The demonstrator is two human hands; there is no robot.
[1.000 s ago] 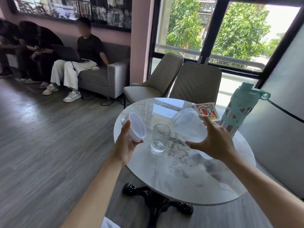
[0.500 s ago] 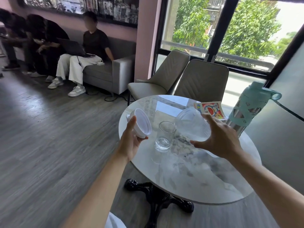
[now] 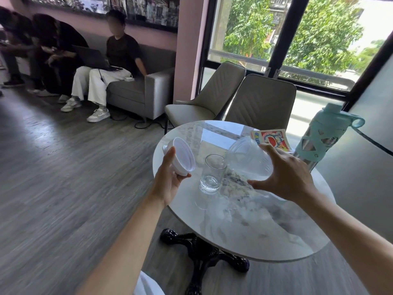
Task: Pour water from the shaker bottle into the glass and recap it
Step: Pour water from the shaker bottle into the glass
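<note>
My right hand [image 3: 285, 174] grips the clear plastic shaker bottle [image 3: 246, 157], tipped over to the left so its open mouth hangs just above the rim of the glass [image 3: 211, 173]. The glass stands upright on the round marble table [image 3: 255, 226] and holds a little water at the bottom. My left hand [image 3: 168, 179] holds the white cap [image 3: 182, 159] of the bottle, left of the glass and off the table's left edge, with its hollow side turned toward the glass.
A teal-sleeved steel bottle [image 3: 323, 135] and a colourful booklet [image 3: 271, 138] sit at the table's far right. Two grey chairs [image 3: 261, 101] stand behind the table by the window. People sit on a grey sofa [image 3: 138, 92] at the left.
The shaker bottle's mouth has come closer to the glass rim and tipped a little more. The cap stays in my left hand. The view has shifted slightly.
</note>
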